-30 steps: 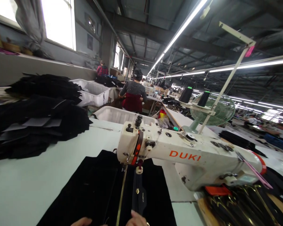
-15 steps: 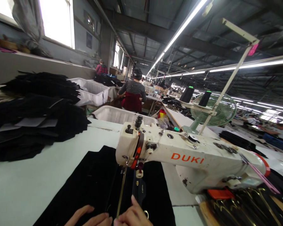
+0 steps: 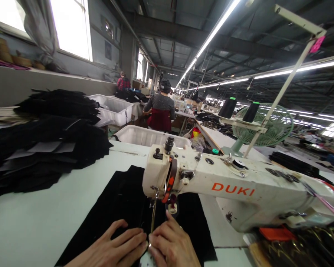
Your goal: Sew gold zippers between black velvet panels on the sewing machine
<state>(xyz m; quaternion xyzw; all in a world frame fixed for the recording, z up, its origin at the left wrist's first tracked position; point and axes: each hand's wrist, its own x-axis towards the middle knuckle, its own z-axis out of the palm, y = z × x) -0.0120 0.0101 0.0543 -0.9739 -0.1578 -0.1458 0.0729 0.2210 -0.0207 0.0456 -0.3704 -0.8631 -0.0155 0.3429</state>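
Note:
A black fabric panel [image 3: 111, 202] lies under the head of a white sewing machine [image 3: 231, 189]. Down its middle runs a narrow gold-toothed zipper [image 3: 153, 218], passing beneath the presser foot. My left hand [image 3: 114, 244] rests flat on the panel left of the zipper, fingers stretched out and thumb apart. My right hand [image 3: 172, 243] has its fingers closed at the zipper's near end, seemingly pinching it, with the index finger reaching up beside the machine's guide. The fingertips of both hands almost meet at the zipper.
Black cut pieces [image 3: 47, 144] are stacked on the table at left. A white plastic bin [image 3: 153, 136] stands behind the machine, with a seated co-worker [image 3: 160, 107] beyond. Zippers with gold teeth [image 3: 303, 244] lie at lower right. Thread cones [image 3: 227, 108] and a green fan [image 3: 267, 124] stand behind.
Both hands have come further into view, up toward the needle along the zipper. The black panel's near part has shifted, and the view has turned slightly left.

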